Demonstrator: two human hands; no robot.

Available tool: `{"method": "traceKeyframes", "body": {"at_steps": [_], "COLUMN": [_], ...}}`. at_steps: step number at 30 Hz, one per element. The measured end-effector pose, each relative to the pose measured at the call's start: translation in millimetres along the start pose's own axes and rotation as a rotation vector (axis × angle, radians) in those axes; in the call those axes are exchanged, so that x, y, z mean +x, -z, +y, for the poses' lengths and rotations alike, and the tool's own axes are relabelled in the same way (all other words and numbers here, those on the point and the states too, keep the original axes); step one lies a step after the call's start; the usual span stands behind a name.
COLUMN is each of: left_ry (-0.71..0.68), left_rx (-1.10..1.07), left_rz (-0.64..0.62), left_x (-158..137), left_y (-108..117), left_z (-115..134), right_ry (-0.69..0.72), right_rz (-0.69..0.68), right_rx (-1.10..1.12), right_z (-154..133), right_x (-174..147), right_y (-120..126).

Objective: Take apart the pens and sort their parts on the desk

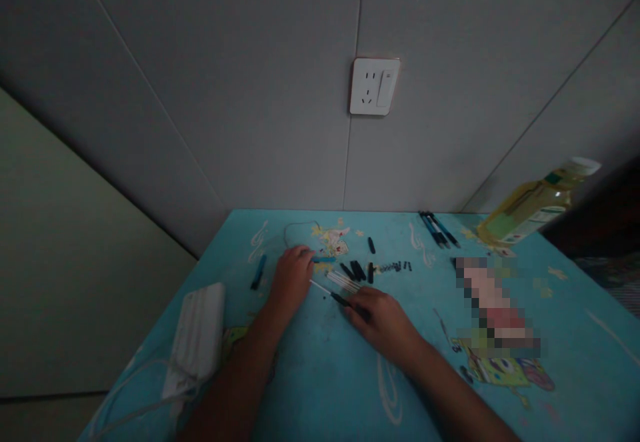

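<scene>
My left hand (294,274) rests near the middle of the table, fingers closed on a blue pen barrel (325,260) that sticks out to the right. Lower and to the right, my right hand (379,314) grips a dark pen part; a thin pale pen refill (320,287) juts from it toward my left hand. Several white refills (343,280) lie just beyond my right hand. Behind them are several black pen pieces (357,270) and a row of small springs (390,268). A single black piece (371,245) lies farther back. Left of my left hand is another blue barrel (259,270).
Pens (437,230) lie together at the back right, near a leaning-looking bottle (533,212) of yellow liquid. A blurred-out flat object (495,302) is on the right. A white power bank (197,329) with a cable sits left. A wall socket (374,87) is above the blue table (340,375).
</scene>
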State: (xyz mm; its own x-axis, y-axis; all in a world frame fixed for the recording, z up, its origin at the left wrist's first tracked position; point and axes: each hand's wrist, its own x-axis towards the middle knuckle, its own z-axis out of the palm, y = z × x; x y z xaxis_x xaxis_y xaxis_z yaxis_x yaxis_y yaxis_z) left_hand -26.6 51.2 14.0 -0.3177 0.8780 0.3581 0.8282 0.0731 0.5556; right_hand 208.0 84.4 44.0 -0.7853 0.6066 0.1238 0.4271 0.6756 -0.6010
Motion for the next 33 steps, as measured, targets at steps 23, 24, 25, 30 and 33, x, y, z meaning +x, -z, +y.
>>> {"method": "traceKeyframes", "body": {"at_steps": [23,24,25,30,33], "left_ry": [0.171,0.171,0.169,0.167,0.239], "left_rx": [-0.726,-0.773,-0.821,-0.892,-0.918], "left_rz": [0.208,0.164,0.137,0.296,0.473], "left_x": [-1,-3,-5,-6,-3], "left_y": [48,46,45,40,42], "left_z": [36,39,42,52,48], "right_ry": [0.013,0.005,-0.001,-0.007,-0.045], "right_rz": [0.202,0.221,0.238,0.208,0.13], "right_rx": [-0.04,-0.04,-0.048,-0.232,-0.318], "right_z": [8,10,13,18,17], "right_x": [-2,0,4,54,97], "right_y": [-1,1,4,23,25]}}
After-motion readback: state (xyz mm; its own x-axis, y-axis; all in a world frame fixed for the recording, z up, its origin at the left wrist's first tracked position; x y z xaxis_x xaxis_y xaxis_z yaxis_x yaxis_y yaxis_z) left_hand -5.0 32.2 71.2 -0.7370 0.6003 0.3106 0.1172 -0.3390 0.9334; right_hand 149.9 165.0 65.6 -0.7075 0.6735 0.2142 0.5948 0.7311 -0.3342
